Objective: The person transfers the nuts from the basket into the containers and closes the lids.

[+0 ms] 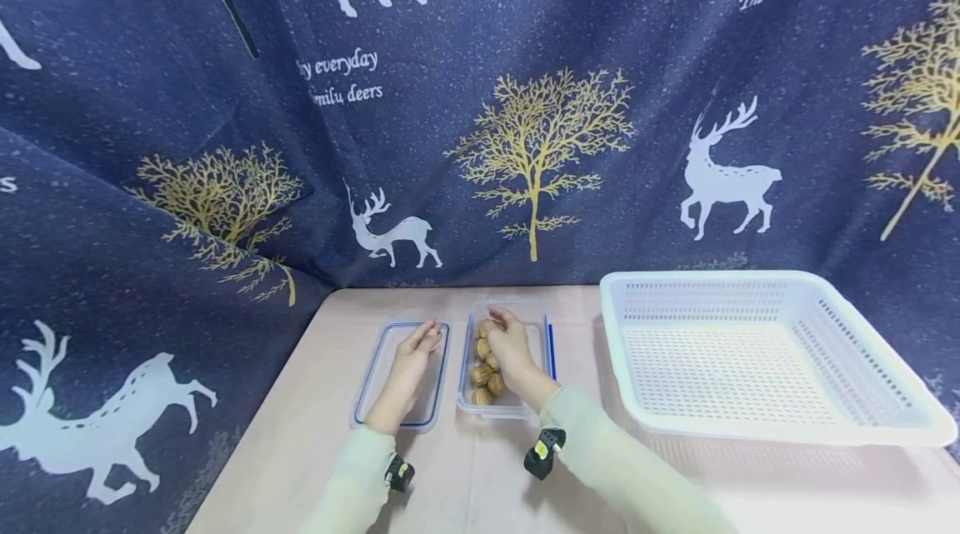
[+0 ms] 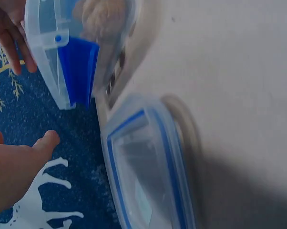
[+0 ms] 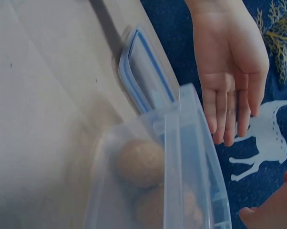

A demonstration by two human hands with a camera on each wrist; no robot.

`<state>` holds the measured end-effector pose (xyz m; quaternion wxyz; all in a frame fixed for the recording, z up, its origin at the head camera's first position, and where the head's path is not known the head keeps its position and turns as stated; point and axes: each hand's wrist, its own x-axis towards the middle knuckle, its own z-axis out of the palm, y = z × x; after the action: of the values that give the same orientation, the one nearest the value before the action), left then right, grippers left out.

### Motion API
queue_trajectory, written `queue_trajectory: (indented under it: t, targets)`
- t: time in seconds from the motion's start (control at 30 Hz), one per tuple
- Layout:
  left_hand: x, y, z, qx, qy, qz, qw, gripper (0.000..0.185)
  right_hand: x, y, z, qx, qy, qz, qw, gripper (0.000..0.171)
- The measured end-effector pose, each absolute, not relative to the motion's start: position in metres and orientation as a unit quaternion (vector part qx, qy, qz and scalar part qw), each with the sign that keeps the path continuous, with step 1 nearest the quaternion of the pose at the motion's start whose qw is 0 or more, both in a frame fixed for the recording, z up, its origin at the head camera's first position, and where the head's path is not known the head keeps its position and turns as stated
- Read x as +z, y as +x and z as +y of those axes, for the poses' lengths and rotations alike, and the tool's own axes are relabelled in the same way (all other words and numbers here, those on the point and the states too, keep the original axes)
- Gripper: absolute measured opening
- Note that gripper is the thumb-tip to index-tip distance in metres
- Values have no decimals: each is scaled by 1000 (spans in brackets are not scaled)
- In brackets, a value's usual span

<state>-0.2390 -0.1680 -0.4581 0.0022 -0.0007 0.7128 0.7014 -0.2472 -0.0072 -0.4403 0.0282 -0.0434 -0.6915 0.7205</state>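
Observation:
A clear plastic food container [image 1: 528, 411] stands mid-table with several walnuts [image 1: 481, 374] along its left side. Over its far part hovers my right hand [image 1: 512, 348], fingers bent down toward the walnuts; in the left wrist view its fingers [image 2: 12, 52] look loose, with nothing seen in them. Left of the container lies its clear lid [image 1: 360, 413] with a blue seal. My left hand [image 1: 408, 366] is above that lid, its fingers extended and holding nothing; the right wrist view shows its palm [image 3: 229, 62]. A blue latch [image 2: 79, 69] hangs on the container's side.
A large white plastic basket [image 1: 626, 367] with a perforated floor stands on the right of the pale table [image 1: 292, 451]. Dark blue cloth [image 1: 465, 242] printed with deer and trees hangs behind the table and along its left side.

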Motion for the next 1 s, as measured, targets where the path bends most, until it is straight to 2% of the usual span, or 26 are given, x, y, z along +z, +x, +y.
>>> queue_trajectory:
  t: [0.17, 0.4, 0.57, 1.0]
  targets:
    - [-455, -238, -181, 659, -4, 752, -4, 51, -438, -241, -15, 737, -18, -676, 11, 45]
    - [-453, -236, -204, 618, -13, 786, -6, 50, -432, -228, -26, 749, 21, -661, -50, 53]
    - [-453, -236, -219, 588, -25, 808, -14, 50, -432, -221, -37, 754, 48, -651, -71, 54]
    - [-462, -235, -246, 498, -95, 862, -3, 55, -440, -196, -69, 689, 110, -700, -153, 63]
